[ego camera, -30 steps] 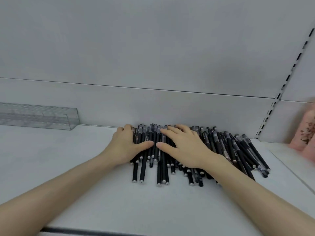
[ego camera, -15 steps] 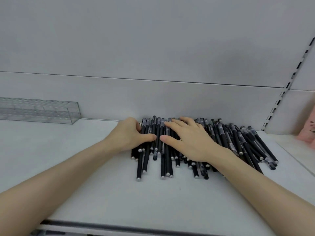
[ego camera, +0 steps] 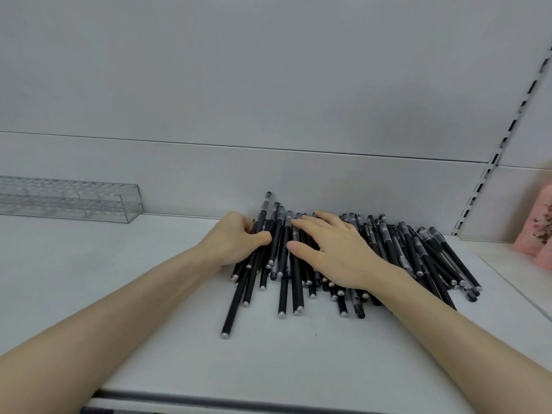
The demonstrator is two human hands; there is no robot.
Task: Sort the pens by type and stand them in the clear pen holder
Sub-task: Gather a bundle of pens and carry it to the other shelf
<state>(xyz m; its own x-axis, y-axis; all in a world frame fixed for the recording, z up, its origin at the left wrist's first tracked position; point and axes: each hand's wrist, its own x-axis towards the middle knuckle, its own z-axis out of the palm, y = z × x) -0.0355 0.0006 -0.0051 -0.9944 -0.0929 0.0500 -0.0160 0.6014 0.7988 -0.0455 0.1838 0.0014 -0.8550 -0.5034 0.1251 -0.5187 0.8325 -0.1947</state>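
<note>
Gripping a few pens [ego camera: 418, 255] at the shelf's [ego camera: 119, 258] back edge, my left hand [ego camera: 236, 243] curled round them, right hand [ego camera: 334, 252] flat on the pile; I'd lift only matching ones.

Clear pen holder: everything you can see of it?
The clear pen holder is a long, low box of transparent, plastic-looking material; its top is a grid of small holes. It rests flat on the shelf by the back panel, far left, cropped by the frame edge. It looks empty; the left hand, gripping pens, and the right hand are apart from it.
</note>
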